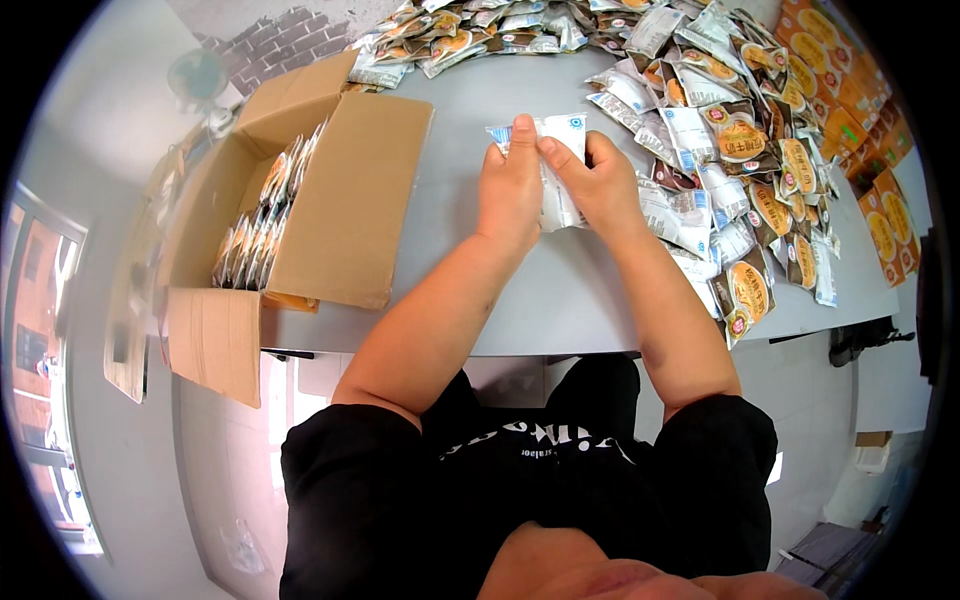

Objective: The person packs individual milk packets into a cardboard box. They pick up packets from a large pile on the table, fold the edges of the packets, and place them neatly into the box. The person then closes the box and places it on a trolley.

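Above the middle of the grey table, my left hand (511, 190) and my right hand (597, 183) grip a white food packet (560, 200) from its two sides. Both thumbs press on its upper part, and its pale back with blue print faces up. The fingers behind it are mostly hidden. To the left stands an open cardboard box (350, 200) with its flaps folded out. Rows of upright packets (255, 240) fill part of it. Close by my right hand lies a big heap of loose packets (740, 140), brown with yellow bowl pictures or white side up.
The heap runs on along the far edge of the grey table (440, 270) as another pile of packets (480, 35). Orange printed cartons (885, 220) stand beyond the right edge. A box flap (215, 345) juts past the table's near edge.
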`<state>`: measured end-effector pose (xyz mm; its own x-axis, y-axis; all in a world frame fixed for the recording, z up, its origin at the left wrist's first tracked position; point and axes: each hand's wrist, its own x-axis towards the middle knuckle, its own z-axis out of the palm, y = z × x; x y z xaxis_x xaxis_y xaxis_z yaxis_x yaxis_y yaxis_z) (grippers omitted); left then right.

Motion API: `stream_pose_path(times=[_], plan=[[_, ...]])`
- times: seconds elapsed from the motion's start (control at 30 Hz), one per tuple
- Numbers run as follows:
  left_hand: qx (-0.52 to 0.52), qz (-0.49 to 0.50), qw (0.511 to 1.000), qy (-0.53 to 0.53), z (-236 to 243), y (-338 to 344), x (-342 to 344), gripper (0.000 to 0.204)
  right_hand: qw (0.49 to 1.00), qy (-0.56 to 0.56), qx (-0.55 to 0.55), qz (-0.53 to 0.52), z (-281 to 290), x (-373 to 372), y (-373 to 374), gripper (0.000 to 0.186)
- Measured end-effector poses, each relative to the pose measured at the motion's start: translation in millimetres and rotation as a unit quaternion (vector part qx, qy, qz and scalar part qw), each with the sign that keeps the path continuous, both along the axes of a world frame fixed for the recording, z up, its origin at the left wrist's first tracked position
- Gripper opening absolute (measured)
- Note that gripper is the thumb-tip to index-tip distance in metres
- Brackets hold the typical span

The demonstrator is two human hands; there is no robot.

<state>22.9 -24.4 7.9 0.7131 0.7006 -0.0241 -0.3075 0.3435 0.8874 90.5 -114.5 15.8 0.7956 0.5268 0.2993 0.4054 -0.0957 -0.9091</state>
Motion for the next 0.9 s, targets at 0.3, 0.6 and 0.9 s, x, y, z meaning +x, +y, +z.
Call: stream_pose_path(times=[0.3,0.6,0.9], plan=[[0.172,0.040,0.984,0.027,-8.9,-8.1,-1.4,0.049,0.984,0.152,0.096,0.000,-3.7,5.4,0.2,0.037],[0.078,0.022,0.997,-0.016,-5.0,0.9,1.3,0.045,0.984,0.144,0.091,0.051,-7.4,8.5,2.1,0.037],[0.228,0.006,0.974,0.003,-8.2,2.3,-3.1,0.047,0.955,0.249,0.154,0.051,-8.9,12.6,2.6,0.040]])
